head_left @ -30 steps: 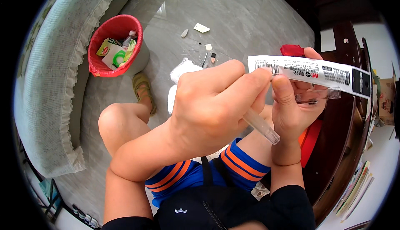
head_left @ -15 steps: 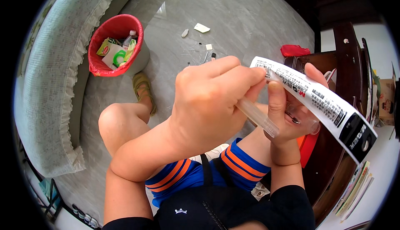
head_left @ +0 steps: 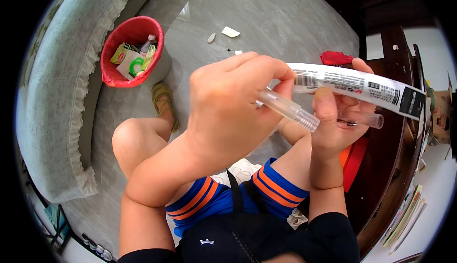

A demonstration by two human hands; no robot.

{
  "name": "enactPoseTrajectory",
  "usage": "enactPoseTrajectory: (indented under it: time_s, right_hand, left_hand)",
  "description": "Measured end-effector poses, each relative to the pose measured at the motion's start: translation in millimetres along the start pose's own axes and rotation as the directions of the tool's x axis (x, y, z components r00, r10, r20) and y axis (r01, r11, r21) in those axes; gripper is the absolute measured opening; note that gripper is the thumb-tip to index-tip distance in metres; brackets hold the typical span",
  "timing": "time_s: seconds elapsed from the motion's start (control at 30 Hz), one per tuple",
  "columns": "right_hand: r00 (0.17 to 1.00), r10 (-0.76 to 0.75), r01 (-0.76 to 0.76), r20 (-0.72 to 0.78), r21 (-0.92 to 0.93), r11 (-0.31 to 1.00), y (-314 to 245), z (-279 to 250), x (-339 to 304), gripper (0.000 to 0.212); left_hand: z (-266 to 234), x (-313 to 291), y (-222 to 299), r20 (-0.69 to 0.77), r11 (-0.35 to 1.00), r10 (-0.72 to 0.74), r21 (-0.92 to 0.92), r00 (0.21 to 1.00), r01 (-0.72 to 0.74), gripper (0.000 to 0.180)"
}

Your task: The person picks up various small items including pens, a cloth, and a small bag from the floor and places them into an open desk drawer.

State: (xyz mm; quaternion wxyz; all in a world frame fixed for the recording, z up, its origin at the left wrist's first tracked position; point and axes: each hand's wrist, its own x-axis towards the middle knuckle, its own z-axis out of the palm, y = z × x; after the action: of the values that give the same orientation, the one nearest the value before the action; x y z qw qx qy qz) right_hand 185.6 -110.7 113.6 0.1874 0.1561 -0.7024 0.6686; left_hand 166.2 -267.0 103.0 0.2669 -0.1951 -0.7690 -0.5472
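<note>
My left hand (head_left: 233, 98) is closed, holding a clear plastic pen barrel (head_left: 290, 110) with a threaded end that sticks out toward the right. Its thumb and forefinger also pinch the left end of a long white packet (head_left: 354, 84) with black print and a black end. My right hand (head_left: 335, 120) is closed too, its thumb on the near side of the packet and fingers behind. A second clear tube (head_left: 371, 119) with a small metal piece inside lies in my right fingers, below the packet. What my left fingertips cover is hidden.
On the left a bin (head_left: 159, 67) with a red liner stands by a covered sofa (head_left: 57, 101). Paper scraps (head_left: 231, 32) lie on the grey floor ahead. A dark wooden cabinet (head_left: 381, 167) is close on my right, with a red bag (head_left: 335, 58) farther off.
The packet has swung up at its right end and now lies nearly level. Both hands have shifted slightly; my left hand moved a little left, and more of the second tube shows.
</note>
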Motion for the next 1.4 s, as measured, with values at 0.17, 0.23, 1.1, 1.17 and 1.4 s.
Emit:
enactPoseTrajectory:
  time_s: [0.17, 0.23, 1.1, 1.17, 1.4]
  right_hand:
    - [0.998, 0.07, -0.07, 0.006, -0.007, 0.998, -7, -6, 0, 0.045]
    - [0.995, 0.102, -0.102, 0.015, 0.012, 0.995, -7, -6, -1, 0.045]
    - [0.961, 0.269, -0.264, -0.064, 0.088, 0.961, -9, 0, 4, 0.021]
    - [0.963, 0.26, -0.254, -0.075, 0.082, 0.964, -9, 0, 3, 0.021]
    - [0.993, 0.118, -0.118, -0.002, -0.007, 0.993, 2, -6, 0, 0.014]
  left_hand:
    - [-4, -3, 9, 0.005, 0.997, 0.039, 0.066, 0.999, -0.039, 0.03]
    - [-5, -2, 10, -0.002, 0.999, 0.012, 0.05, 1.0, -0.011, 0.03]
    - [-3, -5, 15, 0.194, 0.922, -0.255, -0.246, 0.947, 0.298, 0.025]
    - [-3, -3, 15, 0.191, 0.961, -0.153, -0.198, 0.97, 0.19, 0.033]
    - [-5, -1, 10, 0.254, 0.922, -0.177, -0.294, 0.951, 0.25, 0.034]
